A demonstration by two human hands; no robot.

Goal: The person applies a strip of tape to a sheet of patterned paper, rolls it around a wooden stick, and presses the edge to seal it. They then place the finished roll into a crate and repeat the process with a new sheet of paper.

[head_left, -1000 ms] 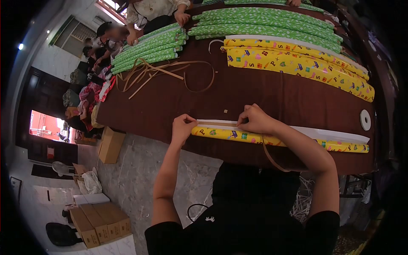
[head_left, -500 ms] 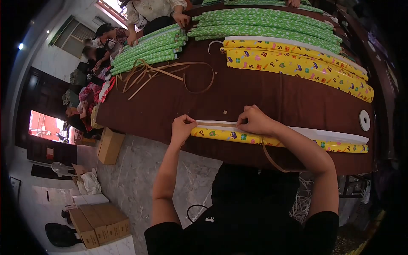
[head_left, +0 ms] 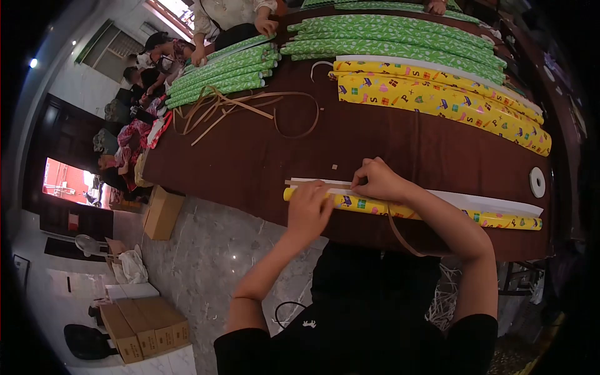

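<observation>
A roll of yellow printed wrapping paper (head_left: 509,221) lies along the near edge of the table, its white edge (head_left: 469,201) turned up. Along that white edge runs a narrow strip of brown tape (head_left: 340,186), whose loose tail hangs below the roll. My left hand (head_left: 309,209) lies over the left end of the roll, fingers stretched out across the tape. Farther right, my right hand (head_left: 379,179) pinches the brown tape between thumb and fingers, close to the paper.
Yellow paper rolls (head_left: 437,103) and green rolls (head_left: 394,37) lie across the far side. Brown strips (head_left: 237,103) tangle at left, a white tape roll (head_left: 536,182) sits at right. Another person's hand (head_left: 266,26) touches green rolls. Cardboard boxes (head_left: 147,328) stand on the floor.
My left hand has let go of its pinch at the roll's left end and shifted right, now lying over the tape and paper. My right hand keeps its pinch in nearly the same place.
</observation>
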